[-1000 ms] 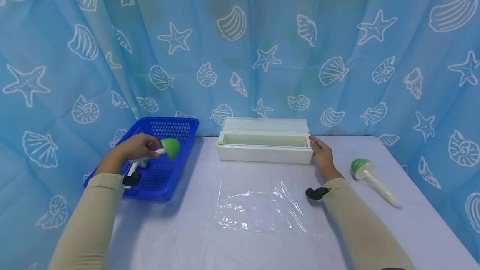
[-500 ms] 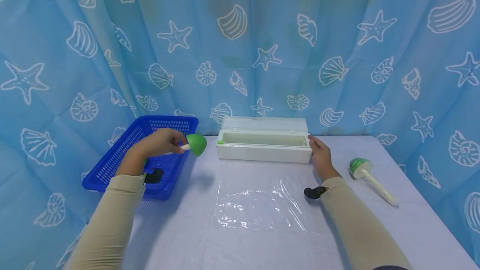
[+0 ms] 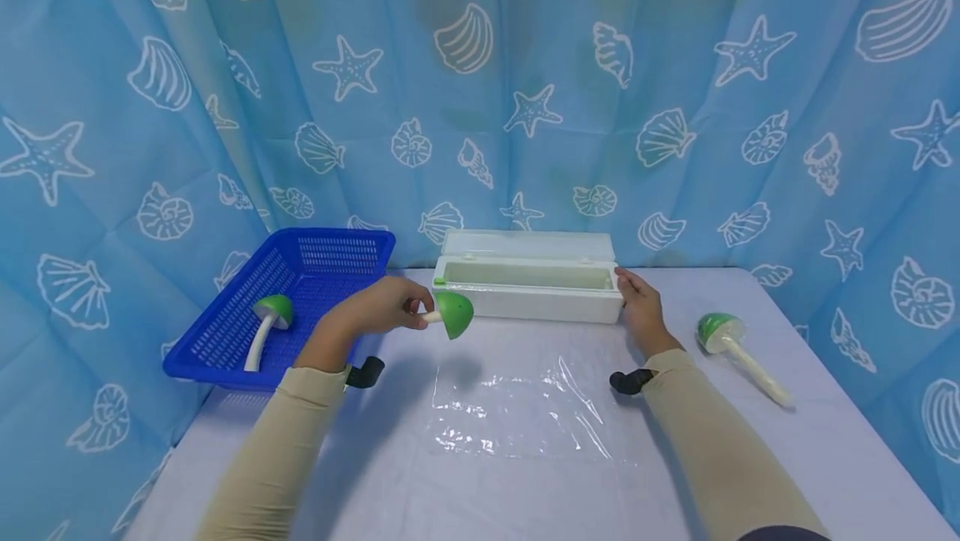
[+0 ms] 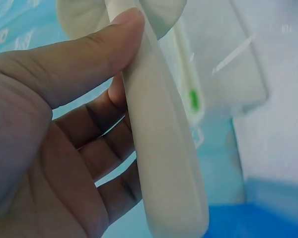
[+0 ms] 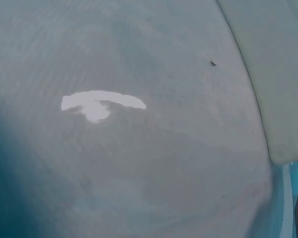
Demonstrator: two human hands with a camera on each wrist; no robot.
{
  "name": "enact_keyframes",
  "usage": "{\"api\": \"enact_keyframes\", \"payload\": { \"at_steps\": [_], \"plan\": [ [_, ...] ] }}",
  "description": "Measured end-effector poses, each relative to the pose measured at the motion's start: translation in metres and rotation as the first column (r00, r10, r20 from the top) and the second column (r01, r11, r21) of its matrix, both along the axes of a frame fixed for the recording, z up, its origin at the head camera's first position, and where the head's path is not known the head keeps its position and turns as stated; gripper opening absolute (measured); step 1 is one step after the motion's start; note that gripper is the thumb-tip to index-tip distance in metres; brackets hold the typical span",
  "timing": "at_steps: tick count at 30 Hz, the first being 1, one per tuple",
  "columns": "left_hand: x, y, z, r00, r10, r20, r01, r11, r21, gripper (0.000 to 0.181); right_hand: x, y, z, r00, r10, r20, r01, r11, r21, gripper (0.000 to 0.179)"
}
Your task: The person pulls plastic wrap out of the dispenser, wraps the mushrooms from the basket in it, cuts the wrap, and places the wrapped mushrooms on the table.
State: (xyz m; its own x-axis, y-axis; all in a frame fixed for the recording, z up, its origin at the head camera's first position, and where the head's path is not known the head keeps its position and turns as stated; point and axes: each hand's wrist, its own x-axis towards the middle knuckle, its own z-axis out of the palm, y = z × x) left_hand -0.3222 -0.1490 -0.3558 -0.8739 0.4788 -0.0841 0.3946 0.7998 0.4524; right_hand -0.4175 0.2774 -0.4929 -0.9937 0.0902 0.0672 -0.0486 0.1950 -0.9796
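Observation:
My left hand (image 3: pixel 382 308) pinches the white stem of a green-capped toy mushroom (image 3: pixel 453 314) above the table, left of the dispenser's front. In the left wrist view, thumb and fingers close on the stem (image 4: pixel 164 148) just below the cap. At the back stands a long white cling film dispenser (image 3: pixel 528 305), its lid up and a small green slider (image 3: pixel 439 281) at its left end. My right hand (image 3: pixel 641 308) holds the dispenser's right end; some of its fingers are hidden. A clear film sheet (image 3: pixel 517 416) lies flat before the dispenser.
A blue plastic basket (image 3: pixel 187 362) stands at the left with another green-capped mushroom (image 3: pixel 273 309) in it. At the right lies a mushroom (image 3: pixel 720 333) that looks wrapped in clear film. A blue shell-patterned curtain (image 3: pixel 480 149) hangs behind the white-covered table (image 3: pixel 540 499).
My left hand has carried the mushroom rightward out of the basket to a spot near the dispenser's left front. The right hand has stayed at the dispenser's end.

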Motion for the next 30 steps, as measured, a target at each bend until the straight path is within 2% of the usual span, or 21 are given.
{"api": "enact_keyframes", "payload": {
  "at_steps": [7,12,15,22,30],
  "plan": [
    [0.0,0.037,-0.026,0.994,-0.102,-0.041,0.103,0.994,0.038,0.014,-0.001,0.0,0.007,1.0,0.007,-0.01,-0.006,0.999,0.053,0.052],
    [0.002,0.065,-0.042,0.988,-0.157,-0.005,0.157,0.987,0.014,0.014,-0.001,-0.002,0.007,1.0,-0.009,0.027,0.007,0.997,0.077,0.051],
    [0.006,0.082,-0.048,0.98,-0.199,0.01,0.199,0.98,-0.006,0.014,0.002,-0.003,0.005,0.999,-0.03,0.045,0.027,0.996,0.08,0.051],
    [0.01,0.111,-0.061,0.951,-0.308,-0.033,0.307,0.951,-0.035,0.016,0.0,-0.001,0.004,0.998,-0.029,0.059,0.025,0.997,0.072,0.052],
    [0.01,0.137,-0.078,0.939,-0.336,-0.077,0.336,0.942,-0.003,0.014,0.005,-0.002,0.008,0.999,-0.009,0.043,0.008,1.0,0.023,0.05]
  ]
}}
